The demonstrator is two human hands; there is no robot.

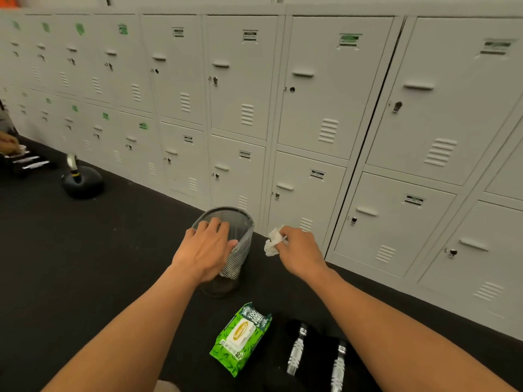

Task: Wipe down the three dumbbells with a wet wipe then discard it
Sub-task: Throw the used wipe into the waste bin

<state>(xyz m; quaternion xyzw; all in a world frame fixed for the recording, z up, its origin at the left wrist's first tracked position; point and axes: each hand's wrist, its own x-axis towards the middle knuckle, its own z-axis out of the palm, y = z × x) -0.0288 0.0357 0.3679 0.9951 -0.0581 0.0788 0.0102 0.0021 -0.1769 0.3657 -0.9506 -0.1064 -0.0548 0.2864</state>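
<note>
My right hand [298, 248] pinches a crumpled white wet wipe [273, 241], held in the air just right of a black mesh waste bin [242, 222]. My left hand [205, 246] grips the bin's near rim, and the bin leans toward me. Two black dumbbells with knurled chrome handles, one [295, 350] left of the other [339, 366], lie on the floor at the bottom, under my right forearm. Their ends blend into the dark floor, and I see no third dumbbell there.
A green pack of wet wipes [240, 339] lies on the black floor left of the dumbbells. White lockers [308, 108] line the wall behind the bin. A black kettlebell [82, 181] and more dumbbells [29, 162] sit far left, by another person's hand [8, 142].
</note>
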